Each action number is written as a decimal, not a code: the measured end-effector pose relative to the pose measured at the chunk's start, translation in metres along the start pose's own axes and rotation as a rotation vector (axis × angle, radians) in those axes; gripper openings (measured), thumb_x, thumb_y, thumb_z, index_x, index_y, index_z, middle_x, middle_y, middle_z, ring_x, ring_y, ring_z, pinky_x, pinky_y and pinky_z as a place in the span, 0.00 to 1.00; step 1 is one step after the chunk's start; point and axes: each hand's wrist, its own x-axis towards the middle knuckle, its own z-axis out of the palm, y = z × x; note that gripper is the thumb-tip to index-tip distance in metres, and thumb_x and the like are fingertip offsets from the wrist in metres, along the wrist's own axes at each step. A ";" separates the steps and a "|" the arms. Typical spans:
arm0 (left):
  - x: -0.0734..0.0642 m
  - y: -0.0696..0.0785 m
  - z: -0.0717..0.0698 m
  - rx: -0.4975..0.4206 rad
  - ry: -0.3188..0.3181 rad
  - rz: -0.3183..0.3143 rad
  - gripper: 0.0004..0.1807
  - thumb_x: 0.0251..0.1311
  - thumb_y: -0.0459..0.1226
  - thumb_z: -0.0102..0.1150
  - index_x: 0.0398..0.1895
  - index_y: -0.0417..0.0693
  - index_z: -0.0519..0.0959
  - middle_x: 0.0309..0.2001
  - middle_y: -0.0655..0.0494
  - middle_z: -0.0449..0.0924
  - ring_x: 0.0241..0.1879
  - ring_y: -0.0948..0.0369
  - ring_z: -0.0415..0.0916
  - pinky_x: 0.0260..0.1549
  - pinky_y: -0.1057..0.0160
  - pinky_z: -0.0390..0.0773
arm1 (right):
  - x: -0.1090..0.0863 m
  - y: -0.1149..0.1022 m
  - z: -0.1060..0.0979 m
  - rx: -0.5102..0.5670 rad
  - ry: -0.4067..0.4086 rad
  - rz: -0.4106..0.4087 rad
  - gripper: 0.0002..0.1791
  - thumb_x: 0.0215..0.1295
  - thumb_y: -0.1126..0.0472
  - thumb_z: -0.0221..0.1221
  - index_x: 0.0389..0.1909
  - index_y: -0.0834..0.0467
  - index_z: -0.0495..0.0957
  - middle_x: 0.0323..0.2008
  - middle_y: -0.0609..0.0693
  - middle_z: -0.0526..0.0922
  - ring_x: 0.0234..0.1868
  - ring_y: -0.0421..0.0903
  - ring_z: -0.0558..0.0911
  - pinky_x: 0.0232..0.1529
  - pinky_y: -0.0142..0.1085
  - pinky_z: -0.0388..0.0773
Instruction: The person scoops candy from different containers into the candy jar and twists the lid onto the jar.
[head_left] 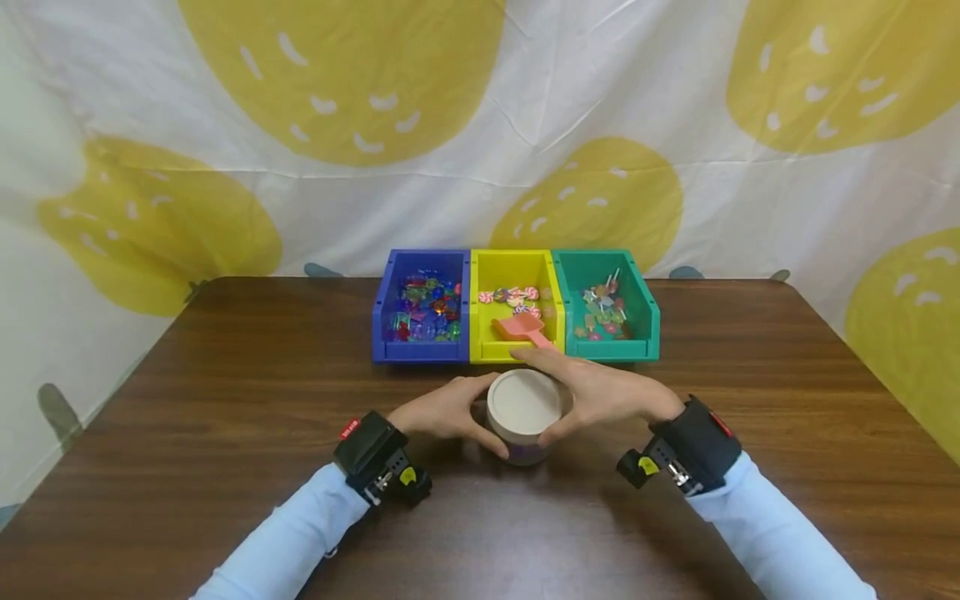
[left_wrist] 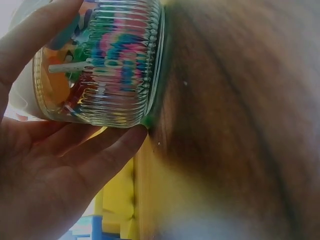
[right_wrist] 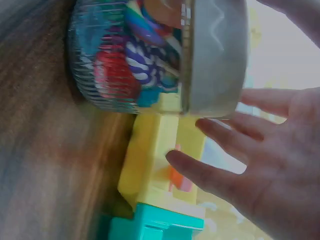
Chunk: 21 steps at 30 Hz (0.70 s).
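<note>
A clear ribbed jar [left_wrist: 117, 70] with a whitish lid [head_left: 523, 402] stands on the table, filled with colourful candy-like pieces, some on sticks. My left hand [head_left: 448, 410] holds the jar's side, thumb on one side and fingers on the other. Around the lid from the right comes my right hand [head_left: 600, 390]; its fingers [right_wrist: 210, 175] are spread and mostly straight, and the thumb stands apart from the lid in the right wrist view. Just behind, a pink scoop [head_left: 517, 325] lies in the yellow bin [head_left: 517, 353] with swirl-patterned candies.
Left of the yellow bin is a blue bin [head_left: 422, 352] holding shiny gem-like pieces. A green bin [head_left: 647, 333] with small stick candies adjoins it on the right. All sit on a brown wooden table [head_left: 225, 400] before a patterned curtain [head_left: 420, 200].
</note>
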 end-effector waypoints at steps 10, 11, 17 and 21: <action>0.000 0.000 -0.001 0.007 -0.006 -0.017 0.44 0.43 0.45 0.68 0.63 0.44 0.58 0.60 0.50 0.65 0.59 0.56 0.62 0.59 0.54 0.61 | -0.001 0.005 0.013 -0.008 0.092 -0.049 0.45 0.46 0.51 0.67 0.61 0.68 0.58 0.53 0.57 0.70 0.48 0.49 0.70 0.46 0.38 0.73; 0.000 0.000 -0.001 0.007 -0.005 -0.017 0.44 0.42 0.45 0.68 0.63 0.44 0.58 0.60 0.50 0.65 0.59 0.56 0.62 0.59 0.54 0.61 | -0.001 0.005 0.015 -0.009 0.109 -0.043 0.45 0.46 0.51 0.67 0.61 0.67 0.58 0.53 0.57 0.70 0.48 0.49 0.71 0.46 0.38 0.73; 0.000 0.000 -0.001 0.025 0.003 -0.004 0.44 0.42 0.45 0.68 0.62 0.43 0.59 0.60 0.50 0.65 0.59 0.56 0.62 0.58 0.55 0.62 | -0.002 0.002 0.023 -0.063 0.198 -0.016 0.46 0.44 0.48 0.67 0.60 0.67 0.59 0.52 0.56 0.71 0.47 0.48 0.71 0.45 0.38 0.74; 0.000 0.002 0.000 0.030 0.001 0.005 0.44 0.42 0.45 0.69 0.62 0.43 0.59 0.59 0.50 0.66 0.58 0.57 0.63 0.58 0.55 0.62 | -0.002 -0.004 0.027 -0.120 0.234 0.023 0.47 0.43 0.45 0.67 0.59 0.68 0.61 0.50 0.59 0.70 0.45 0.49 0.72 0.42 0.37 0.76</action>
